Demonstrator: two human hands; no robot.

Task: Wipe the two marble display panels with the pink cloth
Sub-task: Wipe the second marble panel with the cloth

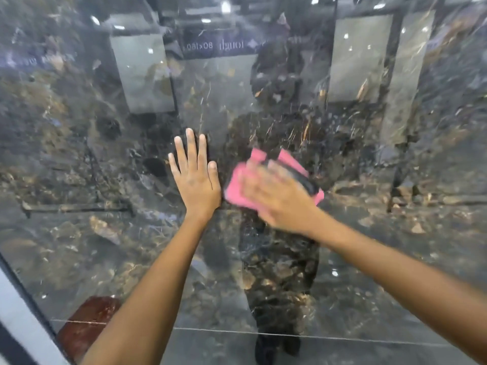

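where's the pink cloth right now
In the head view, the pink cloth lies right of centre, pressed against the dark marble panel under the right hand, beside the flat left hand.

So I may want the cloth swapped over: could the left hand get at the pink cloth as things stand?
Probably yes. The left hand lies flat on the marble panel right beside the pink cloth, with nothing between them. The right hand presses on the cloth, though, so only its near edge is free.

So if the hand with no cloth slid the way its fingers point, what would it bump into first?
Nothing that shows. The left hand lies flat on the dark marble panel, fingers pointing up it. Above them there is only more shiny marble with reflections, up to the picture's top. The pink cloth sits off to its side.
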